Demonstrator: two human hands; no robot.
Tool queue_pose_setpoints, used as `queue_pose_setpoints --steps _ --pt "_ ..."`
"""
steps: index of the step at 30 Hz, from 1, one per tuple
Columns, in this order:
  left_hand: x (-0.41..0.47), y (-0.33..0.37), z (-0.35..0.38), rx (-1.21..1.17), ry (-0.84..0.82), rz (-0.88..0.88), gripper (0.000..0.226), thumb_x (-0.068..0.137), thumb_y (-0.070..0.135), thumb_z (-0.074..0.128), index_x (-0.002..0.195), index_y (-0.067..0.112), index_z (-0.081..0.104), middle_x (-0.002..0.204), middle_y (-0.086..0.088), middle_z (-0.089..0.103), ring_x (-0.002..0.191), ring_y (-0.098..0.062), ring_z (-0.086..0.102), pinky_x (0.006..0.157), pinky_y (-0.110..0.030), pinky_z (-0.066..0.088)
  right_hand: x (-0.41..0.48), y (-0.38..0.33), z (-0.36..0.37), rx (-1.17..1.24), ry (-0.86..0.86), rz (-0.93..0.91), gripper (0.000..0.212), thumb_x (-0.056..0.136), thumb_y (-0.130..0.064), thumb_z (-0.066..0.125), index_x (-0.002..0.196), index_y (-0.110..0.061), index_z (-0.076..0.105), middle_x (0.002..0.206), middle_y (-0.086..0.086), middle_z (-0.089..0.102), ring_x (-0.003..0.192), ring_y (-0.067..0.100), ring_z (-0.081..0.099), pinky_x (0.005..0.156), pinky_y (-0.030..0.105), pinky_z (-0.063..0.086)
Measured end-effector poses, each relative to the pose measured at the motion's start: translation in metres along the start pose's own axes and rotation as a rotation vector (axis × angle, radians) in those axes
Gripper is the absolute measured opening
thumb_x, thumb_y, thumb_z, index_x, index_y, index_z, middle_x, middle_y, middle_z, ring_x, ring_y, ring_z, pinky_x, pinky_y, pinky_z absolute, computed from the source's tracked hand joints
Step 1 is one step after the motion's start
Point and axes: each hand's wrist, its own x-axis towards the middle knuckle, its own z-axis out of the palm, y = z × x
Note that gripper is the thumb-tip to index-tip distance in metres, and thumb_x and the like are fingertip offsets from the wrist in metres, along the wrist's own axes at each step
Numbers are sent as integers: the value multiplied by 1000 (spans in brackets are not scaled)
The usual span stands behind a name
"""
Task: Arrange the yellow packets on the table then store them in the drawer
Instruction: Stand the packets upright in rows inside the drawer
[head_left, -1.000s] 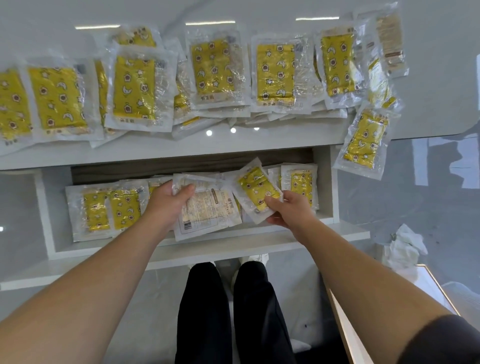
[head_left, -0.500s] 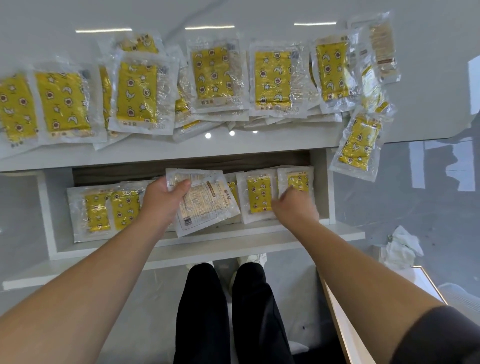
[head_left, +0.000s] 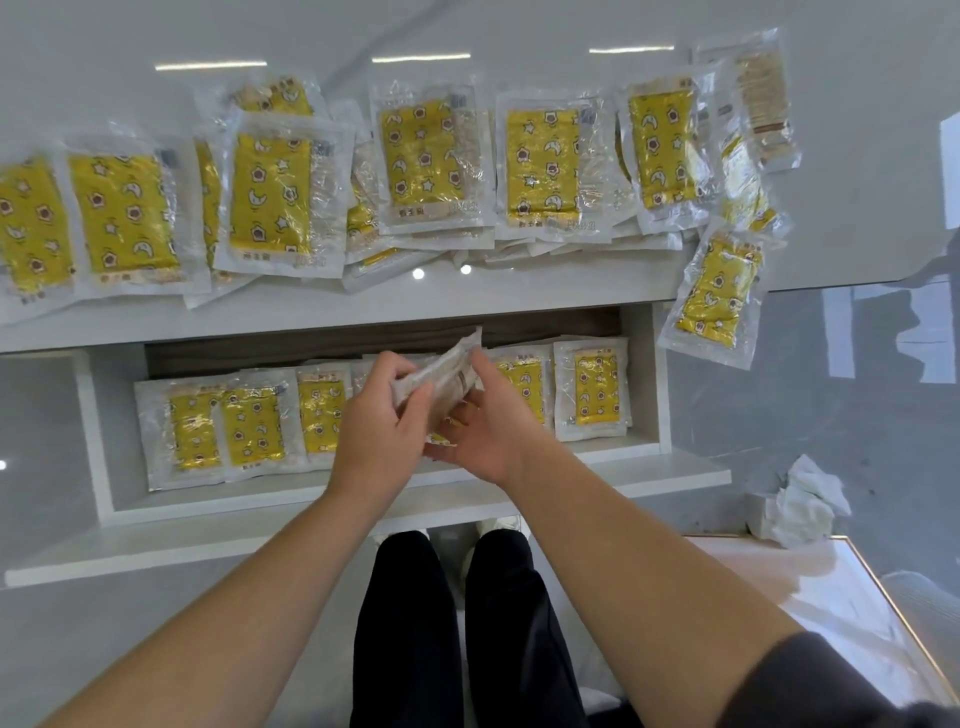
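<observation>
Both hands, left (head_left: 382, 436) and right (head_left: 488, 431), pinch one packet (head_left: 441, 371) above the open drawer (head_left: 363, 501). More packets line the drawer; others cover the far table (head_left: 519, 296).

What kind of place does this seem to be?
Probably a shop or stockroom, though I cannot be sure: many identical yellow packets lie across a glossy white table, and more lie in a row in its open drawer.

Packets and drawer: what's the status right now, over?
Left hand and right hand both grip one packet above the open drawer. Row of packets lies inside; more packets wait on the table. Nothing blocks the drawer.
</observation>
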Motion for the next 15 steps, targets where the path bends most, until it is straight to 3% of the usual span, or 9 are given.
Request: queue_pose_setpoints --steps 3,6,8,11,13,15 --pt "-10 0 -1 -73 -121 14 9 93 9 56 91 18 54 79 13 59 72 4 57 56 -11 44 1 0 -4 12 -121 -21 73 85 -64 54 134 -10 46 125 18 59 114 33 59 100 54 45" --pt "-17 -3 -2 -211 -289 -59 16 95 29 51 86 18 57 83 20 63 80 6 58 66 -8 41 0 2 -5 -23 -178 -23 57 86 -60 56 112 -9 56 100 13 63 101 30 61 108 49 40" --pt "-15 -7 -1 -246 -283 -165 33 95 45 47 85 17 61 92 19 64 87 4 59 73 -12 43 1 3 -7 -49 -173 -41 49 93 -50 53 112 -5 59 110 18 57 110 32 57 109 49 38" --pt "-4 -16 0 -56 -156 -222 22 87 34 66 79 14 61 104 11 59 102 -9 55 81 -25 42 1 6 -9 -88 -153 -30 43 99 -35 50 125 -3 58 120 19 64 112 33 63 101 50 46" --pt "5 -17 -2 79 -99 -235 26 76 30 77 88 17 59 110 5 50 110 -14 49 85 -24 36 0 8 -13 -120 -143 -19 37 100 -29 48 125 -3 59 115 19 67 105 33 66 95 50 51" --pt "13 -15 -4 70 -99 -328 59 69 32 83 117 23 51 126 -1 45 122 -19 44 93 -27 37 0 9 -18 -153 -121 -18 39 99 -29 52 129 -5 56 118 20 67 107 35 66 95 52 51"
